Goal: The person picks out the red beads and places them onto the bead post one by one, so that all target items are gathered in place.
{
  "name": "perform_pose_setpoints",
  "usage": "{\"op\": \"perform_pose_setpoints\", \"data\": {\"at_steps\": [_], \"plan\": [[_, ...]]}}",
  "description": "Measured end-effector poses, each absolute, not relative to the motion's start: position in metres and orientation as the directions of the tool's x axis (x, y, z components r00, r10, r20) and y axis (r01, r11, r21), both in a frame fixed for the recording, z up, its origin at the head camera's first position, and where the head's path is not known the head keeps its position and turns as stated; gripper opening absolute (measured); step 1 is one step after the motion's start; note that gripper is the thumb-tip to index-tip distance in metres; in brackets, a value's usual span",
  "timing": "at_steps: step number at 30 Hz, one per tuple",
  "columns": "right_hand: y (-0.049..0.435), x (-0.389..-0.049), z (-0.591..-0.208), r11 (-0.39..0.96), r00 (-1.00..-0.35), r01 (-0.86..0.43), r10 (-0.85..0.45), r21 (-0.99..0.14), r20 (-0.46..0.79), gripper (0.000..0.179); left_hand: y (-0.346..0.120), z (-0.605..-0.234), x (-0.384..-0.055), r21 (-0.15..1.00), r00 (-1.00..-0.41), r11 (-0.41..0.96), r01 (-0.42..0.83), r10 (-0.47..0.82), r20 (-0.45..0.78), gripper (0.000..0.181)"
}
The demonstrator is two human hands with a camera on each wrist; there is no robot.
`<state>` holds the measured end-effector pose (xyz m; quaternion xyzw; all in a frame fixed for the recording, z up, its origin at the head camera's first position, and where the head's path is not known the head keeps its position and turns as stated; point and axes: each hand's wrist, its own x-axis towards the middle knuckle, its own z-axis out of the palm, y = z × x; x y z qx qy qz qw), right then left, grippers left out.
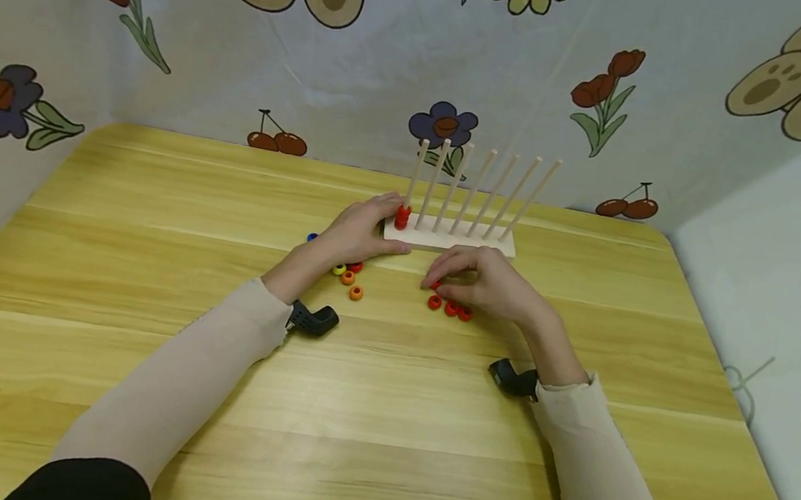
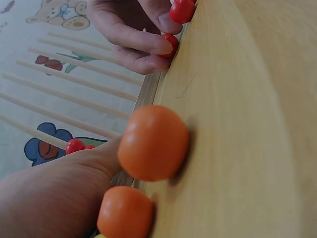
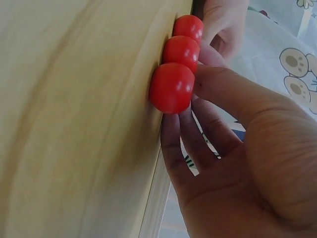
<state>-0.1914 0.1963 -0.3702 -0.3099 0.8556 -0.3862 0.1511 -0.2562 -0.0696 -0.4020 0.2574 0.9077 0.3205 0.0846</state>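
Note:
My left hand [image 1: 352, 233] grips the left end of a wooden peg rack [image 1: 449, 241], thumb along the front edge and fingers behind. Red beads [image 1: 402, 218] are stacked low on the leftmost upright peg; the other pegs are bare. In front of the rack, my right hand [image 1: 490, 284] pinches a red bead [image 2: 170, 45] between thumb and fingertips, close over the table. Three more red beads [image 3: 172, 88] lie in a row beside that hand, nearest its thumb in the right wrist view.
Near my left wrist lie loose beads: orange beads [image 1: 356, 293], a yellow bead [image 1: 339, 270], a red bead [image 1: 356, 266] and a blue bead [image 1: 311, 237]. The wooden table [image 1: 383, 411] meets a patterned cloth [image 1: 375, 76] behind the rack.

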Motion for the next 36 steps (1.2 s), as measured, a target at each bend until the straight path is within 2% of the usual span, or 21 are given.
{"op": "perform_pose_setpoints", "data": {"at_steps": [11,18,27,31,36], "plan": [[0.194,-0.189,-0.366,0.549,-0.859,-0.427,-0.494,-0.719,0.133,0.021,-0.067,-0.399,-0.254,0.614,-0.852,0.671,0.416,0.523,0.005,0.087],[0.188,-0.189,-0.356,0.506,-0.876,-0.461,-0.387,-0.729,0.286,0.024,-0.066,-0.399,-0.254,0.617,-0.853,0.667,0.417,0.522,0.011,0.087],[0.170,-0.192,-0.326,0.401,-0.799,-0.599,-0.242,-0.694,0.550,0.023,-0.070,-0.400,-0.255,0.617,-0.854,0.668,0.416,0.520,0.014,0.086],[0.160,-0.196,-0.312,0.357,-0.732,-0.674,-0.198,-0.647,0.652,0.023,-0.070,-0.399,-0.254,0.627,-0.850,0.657,0.419,0.526,0.016,0.086],[0.149,-0.205,-0.298,0.378,-0.644,-0.742,-0.175,-0.553,0.745,0.025,-0.070,-0.399,-0.253,0.637,-0.851,0.652,0.412,0.524,0.014,0.085]]}}
